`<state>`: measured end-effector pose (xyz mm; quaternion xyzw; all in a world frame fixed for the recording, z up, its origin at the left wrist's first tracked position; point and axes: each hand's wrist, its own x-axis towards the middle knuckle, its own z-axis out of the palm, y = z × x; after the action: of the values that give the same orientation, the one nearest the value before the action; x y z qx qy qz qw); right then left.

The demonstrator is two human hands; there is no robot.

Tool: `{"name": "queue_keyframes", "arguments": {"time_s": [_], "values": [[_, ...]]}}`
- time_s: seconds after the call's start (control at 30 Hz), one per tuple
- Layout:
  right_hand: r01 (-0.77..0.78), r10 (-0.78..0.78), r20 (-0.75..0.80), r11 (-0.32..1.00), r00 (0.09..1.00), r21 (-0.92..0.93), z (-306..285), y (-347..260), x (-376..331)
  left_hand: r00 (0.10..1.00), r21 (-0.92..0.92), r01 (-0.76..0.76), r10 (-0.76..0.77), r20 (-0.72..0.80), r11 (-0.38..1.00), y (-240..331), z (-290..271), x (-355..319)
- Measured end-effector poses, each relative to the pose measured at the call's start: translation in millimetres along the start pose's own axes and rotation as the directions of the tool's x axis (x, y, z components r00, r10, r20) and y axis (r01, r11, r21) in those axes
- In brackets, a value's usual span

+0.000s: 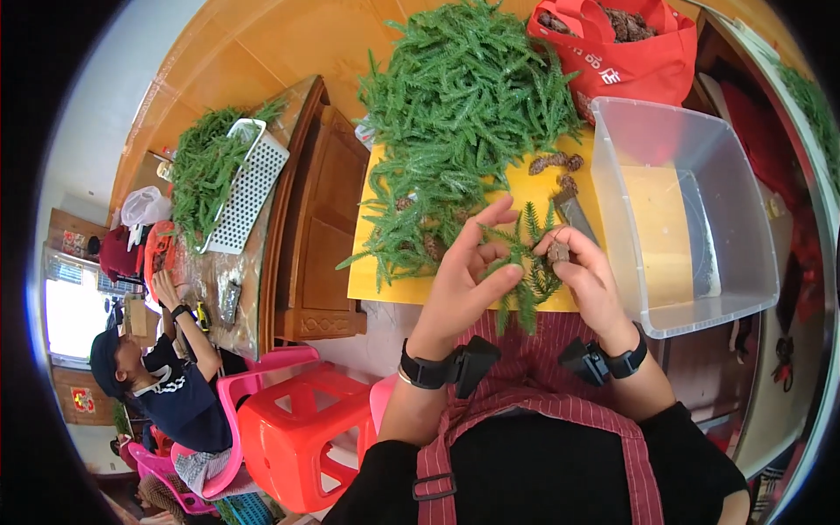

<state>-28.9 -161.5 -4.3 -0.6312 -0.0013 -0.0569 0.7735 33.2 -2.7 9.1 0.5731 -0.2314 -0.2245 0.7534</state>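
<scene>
Your left hand (468, 267) pinches a green sprig (525, 262) between thumb and fingers, steadying it over the yellow board (534, 188). Your right hand (584, 276), just beside it, closes its fingertips on a small brown cone (558, 252) at the sprig's top. Beyond both hands lies the heap of greenery (464, 114); right of your right hand stands a clear tub (691, 289).

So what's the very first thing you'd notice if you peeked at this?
The big heap of green branches piled on the yellow board, in the middle at the top. Just below it, the left hand and right hand hold a green sprig between them, the right fingers pinching a small brown cone. To the right sits a clear plastic tub, with a bright red bag behind it.
</scene>
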Motion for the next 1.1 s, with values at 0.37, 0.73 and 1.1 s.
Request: {"name": "queue_keyframes", "arguments": {"time_s": [0.37,0.73,1.1], "values": [[-0.115,0.089,0.141,0.976,0.986,0.187,-14.2,18.5,5.4,0.994,-0.114,0.039,-0.027,0.108,0.993,-7.1,-3.4,1.2],[-0.11,0.09,0.08,0.948,0.993,0.299,-9.8,24.5,5.0,0.963,0.385,-0.235,0.162,0.214,0.892,-19.9,-4.2,-1.7],[0.061,-0.057,-0.058,0.995,0.997,0.077,-6.9,18.7,6.7,0.952,0.428,-0.298,0.231,0.202,0.853,-12.3,-6.4,1.4]]}}
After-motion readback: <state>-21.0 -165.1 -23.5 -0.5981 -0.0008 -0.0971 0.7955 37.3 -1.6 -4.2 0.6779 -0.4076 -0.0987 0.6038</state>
